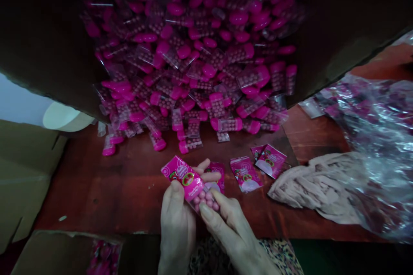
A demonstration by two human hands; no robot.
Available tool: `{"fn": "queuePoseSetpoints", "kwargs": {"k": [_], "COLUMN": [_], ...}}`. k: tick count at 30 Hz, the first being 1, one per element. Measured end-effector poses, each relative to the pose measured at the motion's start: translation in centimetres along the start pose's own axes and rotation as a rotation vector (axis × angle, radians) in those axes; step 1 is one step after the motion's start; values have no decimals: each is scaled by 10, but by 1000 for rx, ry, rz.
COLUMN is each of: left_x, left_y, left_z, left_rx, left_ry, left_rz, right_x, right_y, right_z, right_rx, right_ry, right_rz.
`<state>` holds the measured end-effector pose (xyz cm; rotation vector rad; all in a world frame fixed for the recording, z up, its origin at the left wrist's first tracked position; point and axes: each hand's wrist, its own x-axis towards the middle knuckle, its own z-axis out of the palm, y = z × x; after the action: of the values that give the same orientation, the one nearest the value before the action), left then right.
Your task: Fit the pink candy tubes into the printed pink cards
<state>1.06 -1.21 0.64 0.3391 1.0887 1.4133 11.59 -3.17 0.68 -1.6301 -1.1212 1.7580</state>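
My left hand (177, 223) and my right hand (230, 234) together hold a pink candy packet (190, 182) low over the table. Its clear end shows pink candy balls, pinched by my right thumb and fingers. Just beyond my hands lies a second packet (215, 176), partly hidden by my left fingers. Other printed packets (245, 174) (271, 161) lie to the right. A large heap of clear packets with pink candies (190, 64) spreads across the far table.
Dark cardboard flaps (41, 30) overhang the heap on both sides. A crumpled plastic bag (380, 137) and a bundle of beige strips (314, 191) lie on the right of the reddish wooden table (97, 193). A cardboard box (64, 253) holding pink packets sits at the near left.
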Motion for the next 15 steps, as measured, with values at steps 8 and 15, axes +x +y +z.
{"fn": "queuePoseSetpoints", "kwargs": {"k": [8, 15], "left_x": [-9, -1], "left_y": [-5, -7], "left_z": [7, -5], "left_rx": [74, -47], "left_ry": [105, 112], "left_rz": [-60, -110], "right_x": [-14, 2], "right_y": [10, 3], "right_z": [5, 10], "right_rx": [-280, -303], "right_ry": [166, 123], "right_rz": [-327, -363]}}
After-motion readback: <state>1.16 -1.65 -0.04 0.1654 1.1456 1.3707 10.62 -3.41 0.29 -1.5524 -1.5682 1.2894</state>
